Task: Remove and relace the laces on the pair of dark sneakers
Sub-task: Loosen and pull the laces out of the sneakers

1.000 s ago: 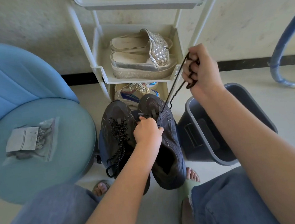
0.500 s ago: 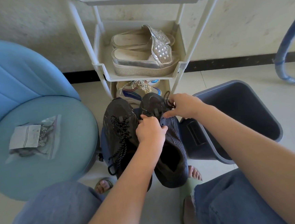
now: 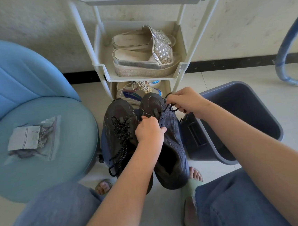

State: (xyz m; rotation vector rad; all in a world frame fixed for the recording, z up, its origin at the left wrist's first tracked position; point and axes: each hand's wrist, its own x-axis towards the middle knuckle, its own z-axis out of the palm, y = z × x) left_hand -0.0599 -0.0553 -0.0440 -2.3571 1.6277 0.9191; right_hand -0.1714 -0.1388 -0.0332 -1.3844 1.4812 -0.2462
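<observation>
Two dark sneakers stand side by side between my knees, toes pointing away. The left sneaker [image 3: 118, 131] still carries its black speckled lace [image 3: 120, 138], loose ends trailing toward the heel. My left hand [image 3: 150, 130] grips the tongue area of the right sneaker [image 3: 172, 143]. My right hand [image 3: 186, 101] holds the black lace [image 3: 169, 105] of that shoe, bunched in loops beside its toe. The right sneaker's opening shows no lace over it.
A white shoe rack [image 3: 178, 70] stands straight ahead with silver platform slippers [image 3: 143, 59] on its shelf. A blue round chair [image 3: 39, 140] at left holds a clear plastic bag [image 3: 31, 139]. A grey bin [image 3: 235, 119] leans at right. A blue hose [image 3: 286, 46] curves at far right.
My right hand, which had pulled the lace high and taut a second ago, has come down to the right sneaker's toe with the lace gathered in loops. My left hand stayed on the shoe.
</observation>
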